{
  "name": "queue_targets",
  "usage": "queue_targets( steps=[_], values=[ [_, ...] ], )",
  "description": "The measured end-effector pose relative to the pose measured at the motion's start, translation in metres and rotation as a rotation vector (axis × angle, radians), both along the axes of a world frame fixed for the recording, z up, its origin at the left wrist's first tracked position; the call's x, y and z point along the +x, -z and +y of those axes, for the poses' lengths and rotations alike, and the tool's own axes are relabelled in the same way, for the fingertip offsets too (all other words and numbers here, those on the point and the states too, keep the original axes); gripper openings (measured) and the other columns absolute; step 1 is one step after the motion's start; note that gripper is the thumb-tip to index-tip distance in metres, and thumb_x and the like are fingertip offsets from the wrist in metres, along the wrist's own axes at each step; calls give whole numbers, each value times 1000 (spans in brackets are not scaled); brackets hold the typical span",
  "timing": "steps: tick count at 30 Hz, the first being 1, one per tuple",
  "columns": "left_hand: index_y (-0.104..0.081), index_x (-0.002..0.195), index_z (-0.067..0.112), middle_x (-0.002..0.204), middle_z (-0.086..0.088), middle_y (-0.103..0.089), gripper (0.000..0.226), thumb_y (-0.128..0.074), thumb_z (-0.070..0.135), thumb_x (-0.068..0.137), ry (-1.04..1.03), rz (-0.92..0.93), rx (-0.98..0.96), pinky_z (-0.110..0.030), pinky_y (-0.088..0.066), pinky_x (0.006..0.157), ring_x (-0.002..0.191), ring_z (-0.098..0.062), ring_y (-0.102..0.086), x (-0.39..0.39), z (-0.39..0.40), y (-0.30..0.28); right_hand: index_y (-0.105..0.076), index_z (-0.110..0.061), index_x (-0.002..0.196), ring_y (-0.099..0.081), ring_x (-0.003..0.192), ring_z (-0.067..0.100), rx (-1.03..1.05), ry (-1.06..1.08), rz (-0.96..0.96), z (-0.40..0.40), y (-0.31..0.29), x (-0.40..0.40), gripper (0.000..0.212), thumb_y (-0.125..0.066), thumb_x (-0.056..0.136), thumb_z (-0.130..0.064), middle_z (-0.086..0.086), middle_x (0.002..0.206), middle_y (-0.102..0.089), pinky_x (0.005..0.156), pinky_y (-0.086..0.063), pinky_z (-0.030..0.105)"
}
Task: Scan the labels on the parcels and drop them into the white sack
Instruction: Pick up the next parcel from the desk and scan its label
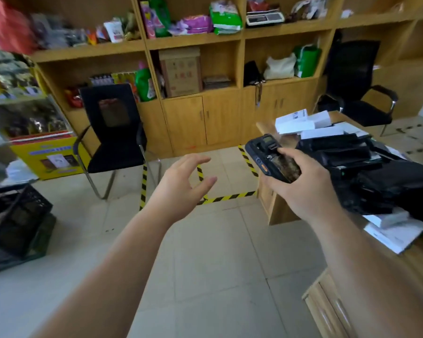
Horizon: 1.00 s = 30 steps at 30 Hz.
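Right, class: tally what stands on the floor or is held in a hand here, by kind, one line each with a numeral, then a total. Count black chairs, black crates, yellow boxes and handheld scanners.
Black chairs: 2, one by the shelves, one behind the desk
Black crates: 1
Yellow boxes: 1
Handheld scanners: 1, gripped by the right hand
Total: 5

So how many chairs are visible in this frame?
2. One black chair stands on the floor left of centre, in front of the wooden shelving. A black armchair stands at far right, behind the desk piled with parcels. Others may be outside the view.
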<state>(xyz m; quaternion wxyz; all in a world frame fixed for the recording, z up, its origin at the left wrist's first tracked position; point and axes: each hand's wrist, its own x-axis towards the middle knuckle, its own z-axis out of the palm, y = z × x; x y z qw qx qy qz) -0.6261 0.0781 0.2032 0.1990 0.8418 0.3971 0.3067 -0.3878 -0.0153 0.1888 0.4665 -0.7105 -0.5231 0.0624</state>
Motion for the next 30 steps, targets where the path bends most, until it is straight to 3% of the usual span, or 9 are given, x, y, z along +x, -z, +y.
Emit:
queue_targets(
  steps=[3, 4, 6, 10, 13, 17, 21, 25, 30],
  values=[
    [-55, 133, 28, 132, 19, -52, 43, -60, 41, 93, -34, -6, -21, -18, -33, 104, 120, 6, -42, 7, 50, 9, -63, -32, 125, -53, 101, 1, -18, -30, -8, 52, 7, 9, 60, -87, 70, -31, -20, 105, -58, 80, -38, 4],
    [-55, 133, 27, 132, 19, -52, 43, -61, 41, 93, -34, -10, -28, -18, -34, 104, 118, 7, -41, 13, 68, 13, -63, -32, 124, -50, 97, -2, -34, -24, -13, 69, 10, 15, 59, -87, 70, -30, -24, 102, -56, 76, -36, 1],
    [-56, 132, 26, 132, 17, -53, 42, -61, 40, 93, -12, -23, -37, -21, -36, 104, 116, 7, -42, 30, 108, 20, -61, -33, 127, -50, 99, -2, -68, -7, -19, 102, 16, 27, 60, -86, 72, -31, -23, 104, -55, 78, -39, 5],
    [-58, 130, 25, 126, 19, -52, 39, -63, 36, 93, 90, -38, -81, -25, -39, 105, 112, 6, -42, 79, 198, 30, -58, -38, 128, -55, 110, 7, -95, 114, 25, 163, 23, 61, 63, -85, 71, -38, -18, 116, -59, 91, -47, 28],
    [-57, 129, 28, 123, 22, -51, 37, -62, 37, 93, 193, -39, -118, -31, -40, 106, 117, -1, -46, 125, 264, 25, -59, -40, 124, -56, 107, 3, -101, 263, 92, 196, 14, 88, 59, -85, 71, -41, -25, 109, -57, 95, -49, 29],
    [-55, 132, 27, 126, 18, -53, 40, -62, 37, 93, 387, -8, -124, -32, -40, 105, 120, -5, -46, 195, 329, 14, -60, -45, 112, -55, 98, -3, -93, 467, 138, 222, 0, 122, 52, -80, 64, -47, -27, 103, -57, 92, -45, 19],
    [-56, 130, 29, 124, 19, -53, 39, -63, 37, 93, 547, -15, -144, -27, -41, 100, 113, 2, -45, 262, 362, 19, -61, -38, 126, -57, 109, 7, -139, 646, 161, 229, 3, 158, 62, -86, 69, -35, -16, 117, -60, 98, -46, 29],
    [-57, 128, 28, 117, 26, -48, 36, -64, 34, 93, 665, -13, -196, -20, -35, 88, 104, 4, -44, 319, 377, 32, -59, -38, 128, -57, 111, 12, -175, 780, 186, 227, 11, 191, 63, -85, 71, -35, -11, 120, -60, 97, -48, 34],
    [-58, 130, 23, 119, 22, -50, 38, -63, 33, 94, 727, 23, -196, -17, -34, 93, 108, 2, -45, 387, 403, 52, -56, -42, 129, -58, 109, 12, -200, 843, 187, 239, 37, 243, 64, -83, 71, -42, -11, 121, -59, 94, -52, 42]
  ],
)
